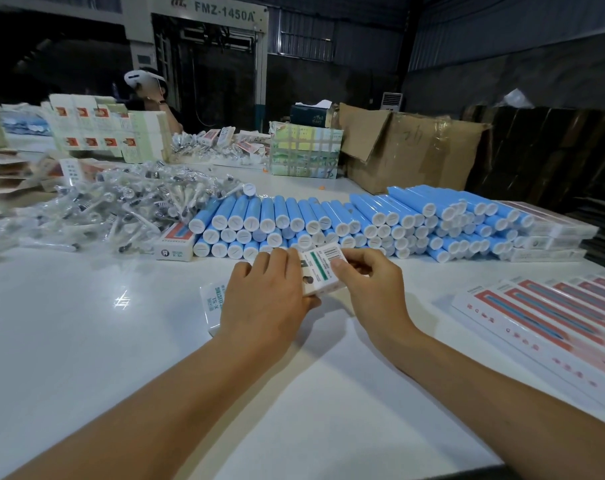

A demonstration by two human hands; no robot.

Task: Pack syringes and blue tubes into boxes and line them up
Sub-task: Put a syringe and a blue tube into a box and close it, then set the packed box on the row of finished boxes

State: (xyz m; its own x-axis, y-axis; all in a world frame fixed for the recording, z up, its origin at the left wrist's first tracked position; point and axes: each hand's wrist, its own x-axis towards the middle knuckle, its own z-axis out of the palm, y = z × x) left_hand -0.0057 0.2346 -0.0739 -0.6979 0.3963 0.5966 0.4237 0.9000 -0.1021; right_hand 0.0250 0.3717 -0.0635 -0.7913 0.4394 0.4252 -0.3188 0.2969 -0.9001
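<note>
Both my hands hold one small white box (320,271) with a barcode and a green stripe, just above the white table (86,341). My left hand (266,299) grips it from the left and underneath. My right hand (367,282) pinches its right end with thumb and fingers. Another white box (211,306) lies flat under my left hand, mostly hidden. Behind the hands lies a long stack of blue tubes (329,223) with white caps. A heap of syringes (114,209) in clear wrappers fills the left.
Packed boxes (543,320) with red and blue fronts lie lined up at the right. A box (175,242) stands beside the tubes. Flat cartons (103,129), a brown cardboard box (405,147) and another person (148,95) are at the far side.
</note>
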